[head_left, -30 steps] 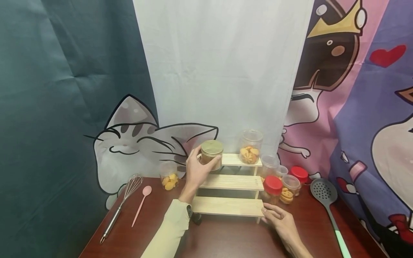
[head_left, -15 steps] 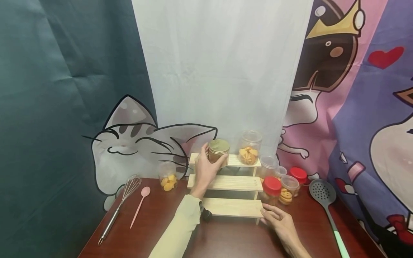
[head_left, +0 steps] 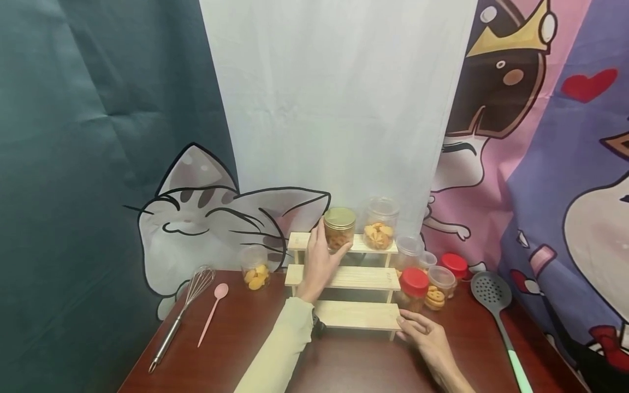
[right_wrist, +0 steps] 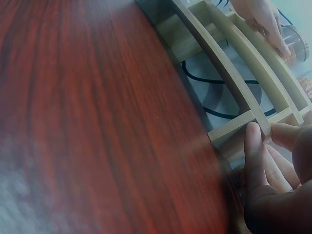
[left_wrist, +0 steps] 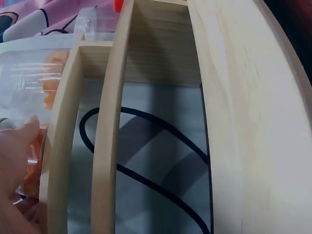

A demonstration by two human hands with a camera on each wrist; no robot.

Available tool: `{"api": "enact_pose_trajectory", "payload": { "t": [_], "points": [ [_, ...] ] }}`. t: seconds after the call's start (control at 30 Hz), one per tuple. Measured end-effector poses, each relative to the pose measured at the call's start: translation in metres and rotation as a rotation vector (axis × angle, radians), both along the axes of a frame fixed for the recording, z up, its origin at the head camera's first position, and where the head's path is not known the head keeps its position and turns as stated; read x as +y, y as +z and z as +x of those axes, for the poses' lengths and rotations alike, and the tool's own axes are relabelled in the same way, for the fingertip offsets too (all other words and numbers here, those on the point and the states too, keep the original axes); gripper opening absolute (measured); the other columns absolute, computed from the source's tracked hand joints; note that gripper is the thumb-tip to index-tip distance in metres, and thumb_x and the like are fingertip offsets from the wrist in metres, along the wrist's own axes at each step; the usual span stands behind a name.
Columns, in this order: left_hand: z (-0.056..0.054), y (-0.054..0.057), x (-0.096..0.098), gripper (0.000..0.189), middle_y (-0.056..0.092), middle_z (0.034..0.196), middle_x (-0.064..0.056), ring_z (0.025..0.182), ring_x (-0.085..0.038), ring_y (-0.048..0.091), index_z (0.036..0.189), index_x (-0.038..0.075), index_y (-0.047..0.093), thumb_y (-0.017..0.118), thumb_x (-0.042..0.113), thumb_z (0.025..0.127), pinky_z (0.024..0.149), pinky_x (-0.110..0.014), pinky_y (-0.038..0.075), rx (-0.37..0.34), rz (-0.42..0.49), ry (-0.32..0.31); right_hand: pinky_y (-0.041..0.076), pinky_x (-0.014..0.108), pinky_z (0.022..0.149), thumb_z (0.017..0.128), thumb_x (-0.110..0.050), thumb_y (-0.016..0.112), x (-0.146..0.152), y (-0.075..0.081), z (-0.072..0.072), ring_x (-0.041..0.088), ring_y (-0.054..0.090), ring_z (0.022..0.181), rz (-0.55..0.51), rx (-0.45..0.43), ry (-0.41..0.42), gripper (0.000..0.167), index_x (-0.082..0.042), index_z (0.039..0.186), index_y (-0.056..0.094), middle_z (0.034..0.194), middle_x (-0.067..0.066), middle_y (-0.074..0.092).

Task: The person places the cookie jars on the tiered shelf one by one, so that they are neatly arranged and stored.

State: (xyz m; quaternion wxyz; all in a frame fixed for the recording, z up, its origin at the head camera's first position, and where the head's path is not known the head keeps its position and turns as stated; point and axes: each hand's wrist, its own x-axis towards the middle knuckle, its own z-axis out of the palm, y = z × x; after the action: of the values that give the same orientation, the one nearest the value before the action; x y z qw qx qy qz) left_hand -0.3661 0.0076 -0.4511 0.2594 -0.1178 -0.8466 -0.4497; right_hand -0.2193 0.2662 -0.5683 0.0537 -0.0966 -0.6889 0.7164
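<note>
A clear jar with a gold lid point(head_left: 340, 219) and brown-orange contents stands upright on the top board of a three-tier wooden shelf point(head_left: 366, 278). My left hand point(head_left: 319, 268) holds this jar, thumb at its front and fingers round its left side. In the left wrist view the thumb lies against the jar's orange contents point(left_wrist: 34, 168). To the right on the same board stands a clear jar of cookies point(head_left: 378, 234). My right hand point(head_left: 429, 341) pinches the right end of the lowest board; the right wrist view shows thumb and fingers at that corner point(right_wrist: 262, 127).
Right of the shelf cluster several jars, including a red-lidded jar point(head_left: 414, 284). Beyond them lies a slotted skimmer point(head_left: 493, 290). On the left are a whisk point(head_left: 184, 316), a pink spoon point(head_left: 214, 308) and a jar of yellow pieces point(head_left: 256, 273). A black cable point(left_wrist: 161, 190) runs beneath the shelf.
My left hand has carried the gold-lidded jar rightward and set it on the top board beside the cookie jar; its grip has loosened lower down the jar. My right hand has stayed put.
</note>
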Motion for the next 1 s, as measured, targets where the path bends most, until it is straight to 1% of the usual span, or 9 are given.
{"api": "enact_pose_trajectory", "payload": {
  "t": [0.13, 0.27, 0.37, 0.5, 0.63, 0.7, 0.83, 0.93, 1.0],
  "points": [
    [0.001, 0.001, 0.002, 0.111, 0.046, 0.168, -0.018, 0.151, -0.037, 0.052, 0.172, 0.008, 0.025, 0.087, 0.053, 0.090, 0.122, -0.052, 0.047, -0.017, -0.056, 0.032, 0.067, 0.032, 0.087, 0.099, -0.014, 0.081, 0.001, 0.000, -0.001, 0.013, 0.079, 0.096, -0.001, 0.003, 0.002, 0.052, 0.008, 0.143, 0.064, 0.114, 0.016, 0.081],
    [0.002, 0.001, 0.006, 0.109, 0.055, 0.159, -0.022, 0.143, -0.038, 0.060, 0.169, 0.007, 0.027, 0.085, 0.055, 0.091, 0.115, -0.053, 0.054, -0.045, -0.106, 0.058, 0.067, 0.032, 0.087, 0.099, -0.016, 0.081, 0.002, 0.001, -0.002, 0.013, 0.079, 0.096, 0.000, -0.006, 0.007, 0.053, 0.007, 0.143, 0.063, 0.114, 0.016, 0.081],
    [0.002, 0.001, 0.010, 0.102, 0.062, 0.150, -0.022, 0.137, -0.036, 0.064, 0.165, 0.007, 0.033, 0.083, 0.057, 0.092, 0.111, -0.052, 0.057, -0.058, -0.143, 0.082, 0.067, 0.032, 0.088, 0.099, -0.017, 0.081, 0.002, 0.001, -0.002, 0.013, 0.079, 0.097, -0.003, -0.012, 0.010, 0.054, 0.007, 0.144, 0.063, 0.114, 0.016, 0.081],
    [0.001, 0.001, 0.011, 0.098, 0.063, 0.149, -0.020, 0.137, -0.034, 0.063, 0.162, 0.006, 0.036, 0.081, 0.059, 0.093, 0.111, -0.050, 0.057, -0.064, -0.173, 0.101, 0.067, 0.032, 0.088, 0.099, -0.016, 0.081, 0.002, 0.000, -0.002, 0.012, 0.079, 0.097, -0.012, -0.012, 0.007, 0.054, 0.007, 0.144, 0.063, 0.116, 0.015, 0.081],
    [0.002, 0.002, 0.010, 0.099, 0.062, 0.151, -0.019, 0.138, -0.034, 0.062, 0.164, 0.006, 0.036, 0.083, 0.057, 0.093, 0.114, -0.049, 0.055, -0.072, -0.169, 0.098, 0.067, 0.032, 0.088, 0.099, -0.016, 0.081, 0.001, 0.000, -0.002, 0.012, 0.078, 0.098, -0.013, -0.012, 0.005, 0.055, 0.007, 0.144, 0.062, 0.116, 0.016, 0.081],
    [0.004, 0.002, 0.009, 0.101, 0.060, 0.154, -0.020, 0.140, -0.034, 0.060, 0.165, 0.005, 0.034, 0.084, 0.055, 0.092, 0.116, -0.050, 0.054, -0.076, -0.156, 0.082, 0.067, 0.032, 0.088, 0.099, -0.017, 0.081, 0.001, 0.000, -0.002, 0.011, 0.078, 0.098, -0.011, -0.013, 0.007, 0.055, 0.007, 0.145, 0.062, 0.117, 0.015, 0.081],
    [0.009, 0.001, -0.001, 0.103, 0.051, 0.162, -0.023, 0.147, -0.037, 0.054, 0.168, 0.004, 0.029, 0.085, 0.048, 0.094, 0.121, -0.052, 0.049, -0.071, -0.068, 0.011, 0.066, 0.031, 0.088, 0.100, -0.017, 0.081, 0.002, -0.001, -0.001, 0.010, 0.077, 0.100, -0.003, -0.015, 0.012, 0.056, 0.008, 0.146, 0.061, 0.120, 0.016, 0.080],
    [0.012, -0.003, -0.017, 0.092, 0.052, 0.162, -0.021, 0.145, -0.040, 0.056, 0.166, 0.005, 0.036, 0.085, 0.038, 0.095, 0.120, -0.053, 0.050, -0.019, 0.053, -0.037, 0.066, 0.031, 0.089, 0.100, -0.018, 0.081, 0.002, -0.001, -0.001, 0.011, 0.078, 0.100, -0.002, -0.017, 0.015, 0.056, 0.008, 0.146, 0.061, 0.121, 0.016, 0.080],
    [0.012, -0.006, -0.033, 0.081, 0.056, 0.158, -0.018, 0.139, -0.040, 0.061, 0.161, 0.008, 0.044, 0.085, 0.033, 0.096, 0.116, -0.054, 0.052, 0.033, 0.121, -0.031, 0.067, 0.031, 0.089, 0.099, -0.018, 0.081, 0.002, -0.001, -0.001, 0.011, 0.078, 0.099, -0.007, -0.019, 0.013, 0.056, 0.007, 0.145, 0.062, 0.120, 0.016, 0.080]
  ]
}}
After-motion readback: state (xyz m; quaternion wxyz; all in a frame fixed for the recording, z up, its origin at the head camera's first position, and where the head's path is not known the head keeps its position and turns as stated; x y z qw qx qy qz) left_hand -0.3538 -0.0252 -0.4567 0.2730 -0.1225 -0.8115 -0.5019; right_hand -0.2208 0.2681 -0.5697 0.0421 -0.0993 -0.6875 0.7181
